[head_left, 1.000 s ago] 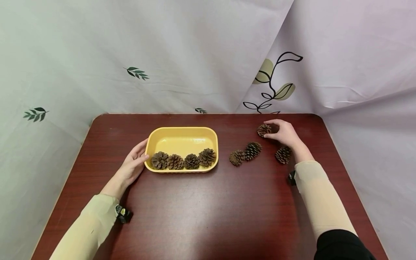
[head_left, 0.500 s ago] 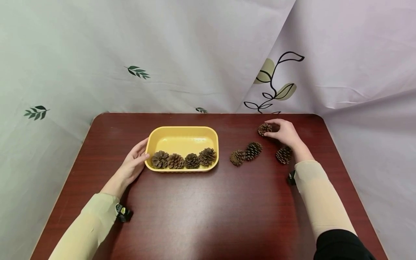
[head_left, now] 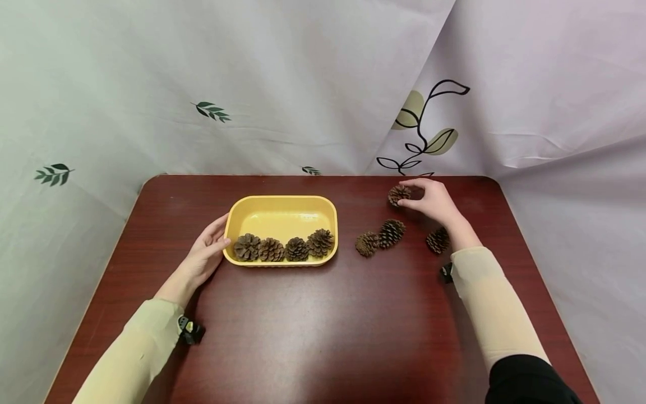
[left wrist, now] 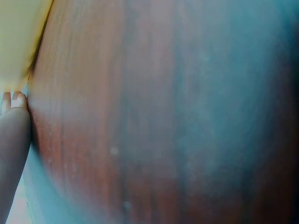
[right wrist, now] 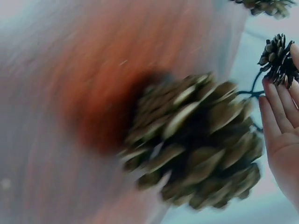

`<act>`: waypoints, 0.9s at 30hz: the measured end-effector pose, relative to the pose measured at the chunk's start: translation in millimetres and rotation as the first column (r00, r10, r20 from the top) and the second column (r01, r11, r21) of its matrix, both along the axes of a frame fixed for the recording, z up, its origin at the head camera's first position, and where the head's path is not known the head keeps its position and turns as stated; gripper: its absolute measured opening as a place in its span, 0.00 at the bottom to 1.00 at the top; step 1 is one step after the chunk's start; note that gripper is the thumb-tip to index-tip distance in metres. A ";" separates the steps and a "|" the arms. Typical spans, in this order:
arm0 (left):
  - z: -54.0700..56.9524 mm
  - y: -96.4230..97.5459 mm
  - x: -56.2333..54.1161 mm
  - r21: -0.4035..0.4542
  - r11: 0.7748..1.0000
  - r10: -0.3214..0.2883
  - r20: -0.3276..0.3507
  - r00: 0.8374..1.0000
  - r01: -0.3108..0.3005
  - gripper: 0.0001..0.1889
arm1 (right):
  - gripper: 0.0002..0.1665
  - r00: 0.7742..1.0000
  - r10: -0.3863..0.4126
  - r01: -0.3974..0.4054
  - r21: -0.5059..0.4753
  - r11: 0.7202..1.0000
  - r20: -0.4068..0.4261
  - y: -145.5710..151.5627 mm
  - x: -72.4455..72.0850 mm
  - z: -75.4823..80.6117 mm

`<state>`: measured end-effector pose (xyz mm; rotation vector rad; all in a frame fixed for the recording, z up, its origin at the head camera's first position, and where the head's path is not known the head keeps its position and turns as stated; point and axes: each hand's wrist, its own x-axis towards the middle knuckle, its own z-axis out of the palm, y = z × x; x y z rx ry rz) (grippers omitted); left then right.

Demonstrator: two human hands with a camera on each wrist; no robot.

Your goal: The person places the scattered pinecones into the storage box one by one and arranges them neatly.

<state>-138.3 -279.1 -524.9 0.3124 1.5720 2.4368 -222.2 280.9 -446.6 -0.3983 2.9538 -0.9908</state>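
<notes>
My right hand (head_left: pixel 435 203) pinches a brown pine cone (head_left: pixel 398 195) between thumb and fingers near the table's far edge; the right wrist view has this pine cone (right wrist: pixel 277 60) at the fingertips. On the left, my left hand (head_left: pixel 204 252) holds the left end of a yellow plastic tray (head_left: pixel 282 201), thumb at the rim and fingers along the outer wall. Several pine cones (head_left: pixel 271 250) sit in a row along the tray's near side. In the left wrist view, fingertips (left wrist: pixel 17 100) rest against the tray's wall (left wrist: pixel 18 42).
Two pine cones, one lighter (head_left: pixel 367 244) and one darker (head_left: pixel 391 233), lie together right of the tray. Another pine cone (head_left: pixel 437 240) lies beside the right wrist. The dark red wooden table (head_left: pixel 313 331) ends at a pale curtain (head_left: pixel 262 84) with printed leaves.
My right hand has moved slightly left and toward the far edge, carrying the pine cone with it. The left hand and the tray have stayed in place.
</notes>
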 end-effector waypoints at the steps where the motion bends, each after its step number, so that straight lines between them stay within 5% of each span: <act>1: 0.0 -0.2 0.1 0.002 1.000 -0.001 0.000 1.000 0.001 0.31 | 0.31 1.000 0.002 -0.002 -0.006 1.000 -0.002 -3.0 0.0 2.0; 15: 1.3 1.2 1.1 -0.003 1.000 0.000 0.004 1.000 0.000 0.31 | 0.31 0.991 0.117 -0.121 -0.056 0.991 -0.062 -57.0 5.3 30.8; 27: 0.5 -1.3 0.7 -0.014 1.000 -0.003 -0.001 1.000 0.003 0.32 | 0.32 0.973 0.218 -0.223 -0.070 0.972 -0.070 -105.5 5.0 38.5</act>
